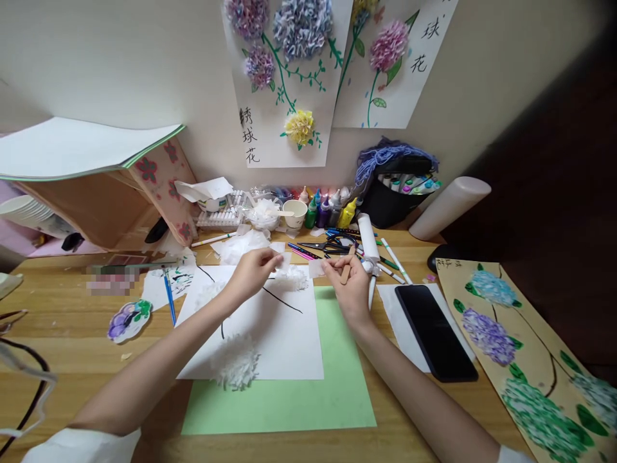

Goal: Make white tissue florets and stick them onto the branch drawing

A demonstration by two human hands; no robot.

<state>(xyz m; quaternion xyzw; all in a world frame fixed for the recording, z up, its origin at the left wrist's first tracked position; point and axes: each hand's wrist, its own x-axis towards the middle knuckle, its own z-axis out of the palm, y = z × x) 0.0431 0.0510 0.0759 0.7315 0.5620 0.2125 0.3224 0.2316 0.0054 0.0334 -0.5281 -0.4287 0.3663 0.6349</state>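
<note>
My left hand (253, 273) is closed in a pinch on a small piece of thin white tissue paper above the sheet. In my right hand (349, 283) are a wooden craft stick (345, 275) and another small tissue piece (316, 268), pinched at the fingertips. Beneath them lies a white paper (289, 347) with black drawn stems and fluffy white tissue flowers. One tissue flower (236, 363) sits near its lower edge, and another (289, 279) is just below my hands. The white paper rests on a green sheet (284, 408).
Behind are scissors (328, 245), paint bottles (346, 213), a paper cup (295, 213) and crumpled tissue (245, 245). A black phone (436, 331) and a finished flower picture (530, 366) lie right. A paint palette (129, 320) and blue brush (169, 299) are left.
</note>
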